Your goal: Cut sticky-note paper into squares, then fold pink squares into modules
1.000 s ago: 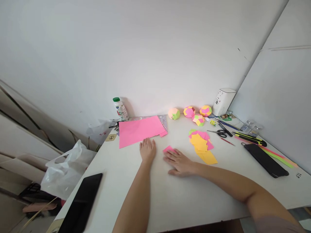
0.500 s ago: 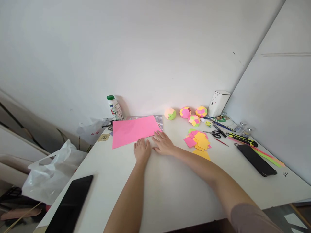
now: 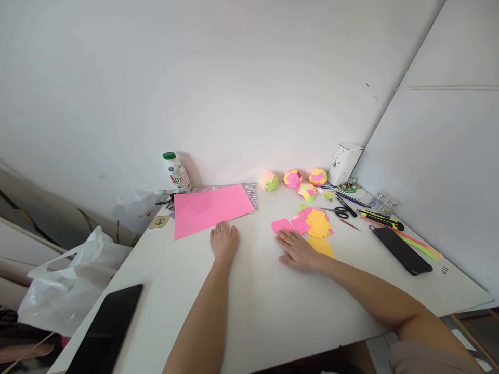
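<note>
My left hand (image 3: 224,242) lies flat on the white table, its fingertips at the front edge of a large pink paper sheet (image 3: 212,210). To the right, my right hand (image 3: 299,251) is spread palm down, its fingertips on a small pink paper square (image 3: 281,226). Just beyond it is another pink square (image 3: 300,225), touching a loose pile of yellow paper pieces (image 3: 318,223) with pink and green ones among them. Neither hand grips anything. A patterned mat or ruler (image 3: 252,195) shows only partly from under the large sheet.
Several folded paper balls (image 3: 293,178) stand along the wall. Scissors (image 3: 340,212), a yellow-black cutter (image 3: 382,219) and a black pouch (image 3: 401,250) lie at the right. A bottle (image 3: 178,173) stands back left; a black tablet (image 3: 105,330) lies at the left edge.
My right hand has moved right, from beside my left hand to the paper pile. A pink square now lies under its fingertips, left of the pile. My left hand stays by the sheet.
</note>
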A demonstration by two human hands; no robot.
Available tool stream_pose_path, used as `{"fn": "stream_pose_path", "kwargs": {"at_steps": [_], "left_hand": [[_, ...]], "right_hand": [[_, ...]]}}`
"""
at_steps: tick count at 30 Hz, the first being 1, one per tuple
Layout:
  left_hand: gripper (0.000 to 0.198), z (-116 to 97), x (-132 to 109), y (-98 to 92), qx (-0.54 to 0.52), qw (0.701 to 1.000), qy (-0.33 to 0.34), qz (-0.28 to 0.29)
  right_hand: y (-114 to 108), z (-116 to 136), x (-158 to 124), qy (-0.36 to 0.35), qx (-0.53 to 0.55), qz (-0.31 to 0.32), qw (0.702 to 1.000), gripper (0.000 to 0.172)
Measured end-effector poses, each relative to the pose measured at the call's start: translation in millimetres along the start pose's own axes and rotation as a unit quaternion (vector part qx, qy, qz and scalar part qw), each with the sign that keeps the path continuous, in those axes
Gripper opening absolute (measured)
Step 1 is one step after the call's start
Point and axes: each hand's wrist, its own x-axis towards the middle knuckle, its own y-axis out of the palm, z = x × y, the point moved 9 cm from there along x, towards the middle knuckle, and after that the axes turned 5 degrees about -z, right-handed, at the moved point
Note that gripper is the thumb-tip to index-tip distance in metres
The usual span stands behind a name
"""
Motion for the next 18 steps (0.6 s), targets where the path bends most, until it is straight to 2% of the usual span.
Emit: {"fn": "stream_pose_path", "kwargs": {"at_steps": [3,6,9,11,13,14,16,17,18], "left_hand": [[0.048,0,0,0.1,0.002,1.0,0.0,0.004],[0.049,0,0,0.9,0.012,1.0,0.002,0.012],[0.049,0,0,-0.5,0.019,1.0,0.004,0.009],[0.048,0,0,-2.1,0.022,1.0,0.009,0.005],[0.047,-1,0,-3.4,0.024,1.0,0.012,0.002],[0.046,-1,0,-3.9,0.025,1.0,0.012,0.002],[0.045,0,1,-4.4,0.026,1.0,0.01,0.005],[0.045,0,1,-4.3,0.026,1.0,0.007,0.008],[0.045,1,1,-4.1,0.027,1.0,0.003,0.012]], "right_hand": [[-14,-29,-36,0.013,-0.032,-0.006,0.999,0.066],[-23,-58,-58,0.021,-0.048,-0.017,0.999,0.06],[-35,-86,-65,0.06,-0.07,-0.052,0.994,0.054],[-50,-91,-60,0.065,-0.08,-0.095,0.99,0.048],[-73,-77,-51,0.039,-0.077,-0.16,0.983,0.038],[-86,-61,-47,0.01,-0.061,-0.199,0.978,0.033],[-99,-7,-52,-0.076,0.009,-0.252,0.965,0.031],[-96,27,-62,-0.117,0.05,-0.261,0.957,0.031],[-82,69,-78,-0.172,0.08,-0.242,0.952,0.034]]}}
